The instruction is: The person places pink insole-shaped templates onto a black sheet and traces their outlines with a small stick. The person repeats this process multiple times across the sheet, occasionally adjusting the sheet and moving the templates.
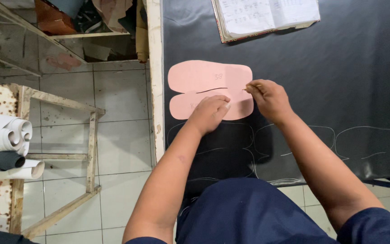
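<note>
Pink template: card pattern point(206, 86) shaped like two soles joined side by side, lying flat on the black sheet point(339, 90) near the counter's left edge; we read it as a stencil, kept flat so its outline can be followed.
Left hand: our left hand point(211, 113) lies palm down on the template's near lobe, fingers together and slightly curled, pressing; we judge this keeps the card from sliding.
Right hand: our right hand point(269, 97) sits at the template's right edge, fingertips pinched on a thin marker point(250, 86) whose tip touches the rim where the two lobes meet.
Black sheet: it covers the counter; pale outlines point(294, 144) of the same shape run in a row nearer to us, close together, which we take as saving material.
Book: open notebook point(267, 16) at the far edge, well apart from the hands.
Counter edge: pale wooden rim point(155, 68) just left of the template.
Floor side: rolls point(10, 144) on a rusty rack, left, apart.
</note>
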A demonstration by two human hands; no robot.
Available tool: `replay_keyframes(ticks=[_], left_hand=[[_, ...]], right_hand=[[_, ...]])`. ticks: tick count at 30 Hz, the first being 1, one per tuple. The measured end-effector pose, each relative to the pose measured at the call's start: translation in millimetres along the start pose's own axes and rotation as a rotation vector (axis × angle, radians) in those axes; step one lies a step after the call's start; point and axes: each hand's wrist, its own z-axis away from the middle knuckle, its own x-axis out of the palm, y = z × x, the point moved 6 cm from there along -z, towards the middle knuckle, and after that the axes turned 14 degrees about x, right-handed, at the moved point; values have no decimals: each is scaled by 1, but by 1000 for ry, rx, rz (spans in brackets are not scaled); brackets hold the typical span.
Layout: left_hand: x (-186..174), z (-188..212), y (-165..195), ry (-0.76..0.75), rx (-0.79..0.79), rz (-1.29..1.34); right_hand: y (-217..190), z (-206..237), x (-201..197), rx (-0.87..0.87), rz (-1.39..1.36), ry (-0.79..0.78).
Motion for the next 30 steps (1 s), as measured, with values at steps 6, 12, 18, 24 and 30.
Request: replay_keyframes(ticks=[6, 12, 18, 24, 30], left_hand=[[3, -6, -32, -22, -278, 375], [4, -9, -38, -79, -461, 502], [9, -6, -45, -19, -410, 646], [0, 5, -21, 44, -65, 311], [-12, 23, 40, 143, 291, -306]], right_hand=[[14, 34, -15, -23, 203, 5], [2, 68, 1, -147, 193, -4], [-34, 67, 47, -221, -17, -116], [-32, 47, 35, -14, -213, -18], [-32, 1, 29, 39, -261, -83]])
